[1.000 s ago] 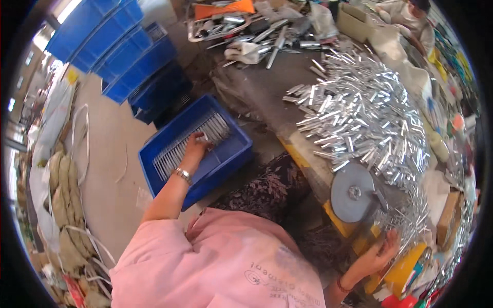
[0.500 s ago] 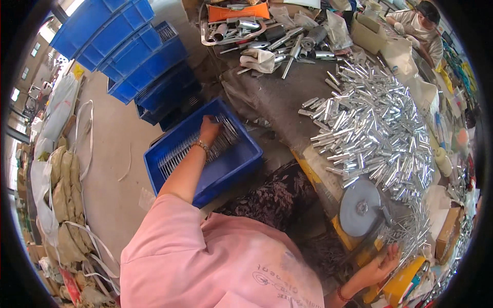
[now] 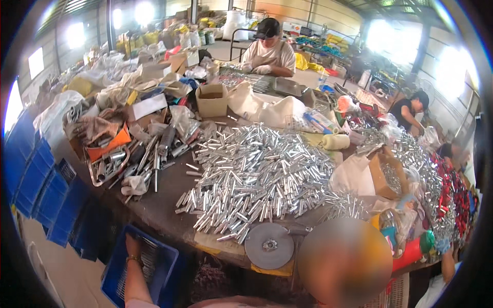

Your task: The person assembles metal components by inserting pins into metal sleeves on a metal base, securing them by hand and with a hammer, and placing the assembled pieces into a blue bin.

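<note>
My left hand (image 3: 132,247) reaches down into a blue plastic crate (image 3: 170,259) at the lower left. Rows of slim metal rods (image 3: 149,256) lie in the crate beside the hand. Shadow and the hand's angle hide its fingers, so any hold is unclear. To the right of a grey round disc (image 3: 269,246) on the table's near edge, a round blurred patch covers a skin-coloured shape, apparently my right hand (image 3: 334,269). Its fingers cannot be made out. Just beyond the disc spreads a large heap of short shiny metal tubes (image 3: 262,174).
Stacked blue crates (image 3: 43,179) stand at the left. Metal tools and an orange piece (image 3: 109,143) lie at the table's left, near an open cardboard box (image 3: 211,100). A red bottle with a green cap (image 3: 412,251) is at right. A gloved person (image 3: 269,54) sits across the table.
The view has swung up and to the right, bringing in more of the table and workshop. My left hand is still in the crate; the right hand's area is now blurred.
</note>
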Available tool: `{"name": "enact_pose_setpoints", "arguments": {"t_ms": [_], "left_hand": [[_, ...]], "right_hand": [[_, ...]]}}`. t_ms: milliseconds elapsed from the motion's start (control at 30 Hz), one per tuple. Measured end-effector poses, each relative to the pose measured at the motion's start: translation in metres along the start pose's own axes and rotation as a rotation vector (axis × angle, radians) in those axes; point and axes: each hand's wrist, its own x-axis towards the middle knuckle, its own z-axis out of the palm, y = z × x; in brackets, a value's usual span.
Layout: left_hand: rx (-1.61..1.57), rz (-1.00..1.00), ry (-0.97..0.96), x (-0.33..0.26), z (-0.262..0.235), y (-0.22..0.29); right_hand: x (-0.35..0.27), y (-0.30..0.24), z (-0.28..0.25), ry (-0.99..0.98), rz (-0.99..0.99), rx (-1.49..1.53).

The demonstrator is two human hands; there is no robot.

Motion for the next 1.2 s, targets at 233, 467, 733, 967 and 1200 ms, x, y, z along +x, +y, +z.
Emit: {"name": "enact_pose_setpoints", "arguments": {"t_ms": [233,467,733,967,1200], "left_hand": [[0.39,-0.066,0.036,-0.027,-0.02,0.033],[0.127,0.278,0.305,-0.028,-0.048,0.1],[-0.337,0.745,-0.006,-0.163,-0.063,0.356],[0.048,0.997,-0.221,-0.209,-0.031,0.422],[-0.149,0.936,-0.334,-0.213,-0.043,0.434]], "right_hand": [[-0.003,-0.001,-0.003,0.004,-0.021,-0.019],[0.011,0.007,0.006,0.027,-0.15,-0.037],[0.008,0.017,0.01,0.034,-0.102,-0.009],[0.001,0.01,-0.006,0.072,-0.237,-0.077],[0.018,0.025,-0.055,0.068,-0.071,-0.261]]}}
